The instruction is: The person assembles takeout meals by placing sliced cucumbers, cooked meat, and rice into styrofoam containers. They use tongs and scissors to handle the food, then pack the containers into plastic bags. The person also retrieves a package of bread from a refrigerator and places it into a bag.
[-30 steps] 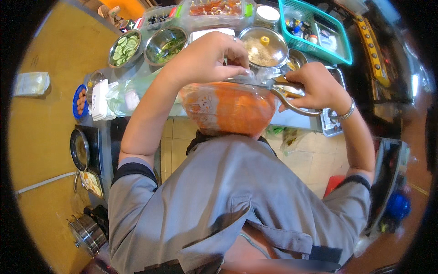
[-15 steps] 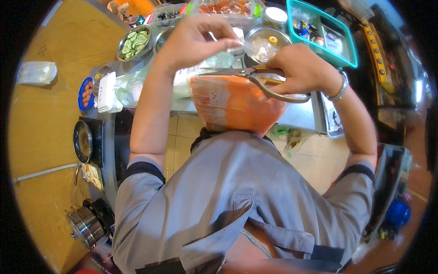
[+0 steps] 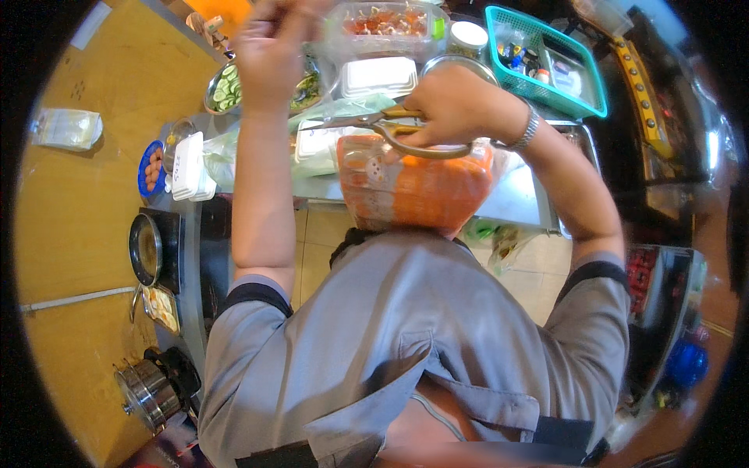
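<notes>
My right hand grips a pair of scissors by the handles, with the blades pointing left over the counter. Just below the scissors, an orange plastic-wrapped pack rests at the counter's front edge against my body. My left hand is raised at the top left, above the bowls; motion smears its fingers, so what it holds, if anything, is unclear. A pale green plastic bag lies behind the scissors. Beyond it sits a closed white food box, and a metal bowl is partly hidden behind my right hand.
Sliced cucumber and leafy greens sit in bowls at the back left. A clear tub of red food, a white-lidded jar and a teal basket line the back. White boxes, eggs and a pan are left.
My left hand has moved up and left, away from the scissors. My right hand has shifted left with the scissors. The white food box behind them now shows.
</notes>
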`<control>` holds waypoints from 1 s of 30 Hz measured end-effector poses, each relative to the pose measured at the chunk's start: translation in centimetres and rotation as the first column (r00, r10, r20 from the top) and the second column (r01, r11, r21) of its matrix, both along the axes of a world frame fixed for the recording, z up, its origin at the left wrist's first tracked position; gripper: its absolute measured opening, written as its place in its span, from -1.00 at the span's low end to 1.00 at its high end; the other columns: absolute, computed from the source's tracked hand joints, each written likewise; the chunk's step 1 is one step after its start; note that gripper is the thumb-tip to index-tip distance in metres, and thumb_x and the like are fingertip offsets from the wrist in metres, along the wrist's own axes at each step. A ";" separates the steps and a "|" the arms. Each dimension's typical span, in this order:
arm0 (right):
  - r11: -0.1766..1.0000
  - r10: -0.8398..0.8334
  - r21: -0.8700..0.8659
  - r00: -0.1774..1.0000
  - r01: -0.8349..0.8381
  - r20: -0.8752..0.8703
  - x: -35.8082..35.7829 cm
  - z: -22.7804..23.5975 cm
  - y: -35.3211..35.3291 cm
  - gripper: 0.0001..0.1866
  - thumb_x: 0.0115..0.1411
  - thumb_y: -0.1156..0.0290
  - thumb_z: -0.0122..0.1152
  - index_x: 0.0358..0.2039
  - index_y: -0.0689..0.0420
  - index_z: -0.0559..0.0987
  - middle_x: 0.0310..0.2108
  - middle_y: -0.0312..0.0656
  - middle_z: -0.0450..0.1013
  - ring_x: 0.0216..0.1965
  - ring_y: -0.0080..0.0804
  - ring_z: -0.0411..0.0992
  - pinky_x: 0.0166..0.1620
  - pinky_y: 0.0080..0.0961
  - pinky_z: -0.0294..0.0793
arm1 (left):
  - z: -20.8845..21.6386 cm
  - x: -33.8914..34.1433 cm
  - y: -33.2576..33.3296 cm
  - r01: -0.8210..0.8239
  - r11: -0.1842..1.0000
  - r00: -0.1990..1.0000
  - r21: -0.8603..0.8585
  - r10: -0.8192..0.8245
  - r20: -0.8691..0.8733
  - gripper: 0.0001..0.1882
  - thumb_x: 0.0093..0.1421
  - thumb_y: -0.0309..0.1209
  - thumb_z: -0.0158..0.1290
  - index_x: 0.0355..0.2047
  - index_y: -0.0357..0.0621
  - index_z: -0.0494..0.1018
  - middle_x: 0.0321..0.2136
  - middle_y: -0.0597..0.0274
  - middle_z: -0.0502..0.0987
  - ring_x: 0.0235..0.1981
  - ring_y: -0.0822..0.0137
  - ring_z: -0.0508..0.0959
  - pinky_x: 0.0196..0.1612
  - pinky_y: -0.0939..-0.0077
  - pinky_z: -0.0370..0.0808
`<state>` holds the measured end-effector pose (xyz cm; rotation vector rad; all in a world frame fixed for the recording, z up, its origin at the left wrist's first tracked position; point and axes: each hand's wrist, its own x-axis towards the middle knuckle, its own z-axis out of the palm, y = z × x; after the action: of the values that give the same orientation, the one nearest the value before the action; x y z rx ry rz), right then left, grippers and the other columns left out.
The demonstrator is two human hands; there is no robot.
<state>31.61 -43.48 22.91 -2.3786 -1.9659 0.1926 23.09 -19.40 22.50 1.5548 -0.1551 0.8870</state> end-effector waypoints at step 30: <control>0.954 -0.102 0.267 0.984 0.137 -0.144 1.9 -9.4 0.6 0.13 -0.32 -0.30 0.42 0.16 0.23 0.31 -0.42 0.06 0.51 -0.34 0.03 0.51 -0.26 -0.20 0.49 | -6.4 -13.2 -2.7 -0.064 0.979 0.838 -0.194 -0.052 -0.542 -0.93 0.28 -0.40 0.00 -0.28 -0.07 0.45 -0.37 0.38 0.51 -0.27 0.50 0.49 -0.15 0.58 0.39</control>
<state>33.47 -42.86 13.49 -2.2359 -1.6632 0.0592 9.90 -22.14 16.15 1.5517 0.3464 0.4145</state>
